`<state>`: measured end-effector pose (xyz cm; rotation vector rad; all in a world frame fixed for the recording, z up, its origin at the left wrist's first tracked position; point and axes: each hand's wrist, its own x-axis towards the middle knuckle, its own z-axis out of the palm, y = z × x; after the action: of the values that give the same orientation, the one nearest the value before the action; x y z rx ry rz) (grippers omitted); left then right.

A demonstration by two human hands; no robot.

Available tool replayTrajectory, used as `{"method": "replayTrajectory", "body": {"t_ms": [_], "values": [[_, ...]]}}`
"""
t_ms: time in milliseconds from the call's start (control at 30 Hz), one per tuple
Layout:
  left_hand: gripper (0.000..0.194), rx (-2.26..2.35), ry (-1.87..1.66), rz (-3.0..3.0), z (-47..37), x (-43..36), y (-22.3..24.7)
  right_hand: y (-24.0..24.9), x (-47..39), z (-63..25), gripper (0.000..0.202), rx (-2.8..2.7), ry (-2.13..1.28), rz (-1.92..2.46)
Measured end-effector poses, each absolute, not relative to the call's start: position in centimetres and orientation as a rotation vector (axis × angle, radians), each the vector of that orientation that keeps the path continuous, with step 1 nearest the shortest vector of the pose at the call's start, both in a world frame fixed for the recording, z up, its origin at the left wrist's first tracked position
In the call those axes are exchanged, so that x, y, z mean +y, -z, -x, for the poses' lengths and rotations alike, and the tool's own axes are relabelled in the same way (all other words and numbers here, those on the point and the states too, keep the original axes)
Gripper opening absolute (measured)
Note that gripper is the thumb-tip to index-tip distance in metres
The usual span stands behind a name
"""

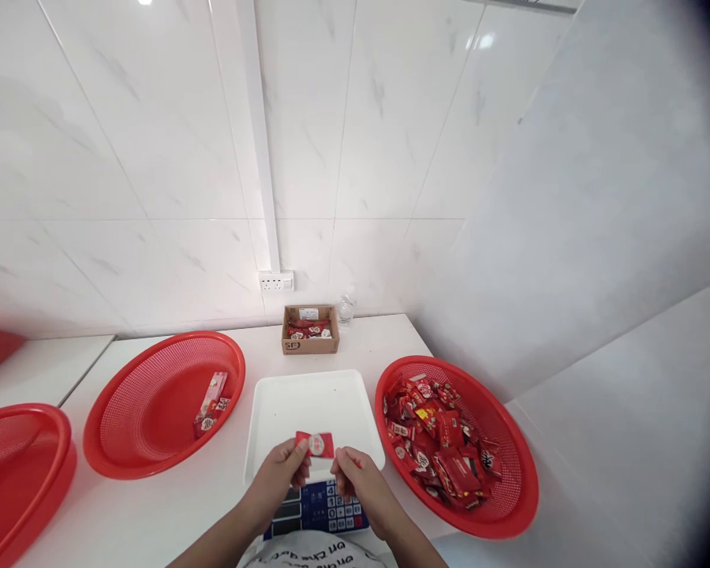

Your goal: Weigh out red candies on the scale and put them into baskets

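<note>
A small red packet [317, 445] with a pale round emblem is held up between my hands, over the front part of the white scale tray [284, 398]. My left hand [281, 473] pinches its left end between thumb and fingers. At its right edge, the closed fingertips of my right hand [358, 477] meet the packet's corner. Below my hands is the scale's blue keypad [331, 506], partly covered by them. To the right, a red plastic basket [517, 489] holds many loose red packets [443, 442].
Left of the scale stands a red basket [147, 402] with several packets at its right side; another red basket [20, 481] is further left. Behind the tray are a cardboard box [311, 345] of red packets and a clear cup [345, 310], near the tiled wall [308, 158] with its socket [276, 281].
</note>
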<state>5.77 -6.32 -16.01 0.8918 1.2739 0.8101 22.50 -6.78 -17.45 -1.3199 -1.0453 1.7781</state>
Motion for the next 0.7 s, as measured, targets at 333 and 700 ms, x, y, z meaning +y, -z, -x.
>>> {"method": "replayTrajectory", "body": {"t_ms": [333, 700], "values": [[0.015, 1.420, -1.285, -0.243, 2.6, -1.1, 12.7, 17.4, -6.2, -27.3, 0.053, -0.643, -1.622, 1.418], [0.022, 1.231, -0.493, -1.354, -7.4, -6.9, 15.9, 16.7, -7.8, -23.0, 0.092, -1.237, -2.048, 1.226]]}}
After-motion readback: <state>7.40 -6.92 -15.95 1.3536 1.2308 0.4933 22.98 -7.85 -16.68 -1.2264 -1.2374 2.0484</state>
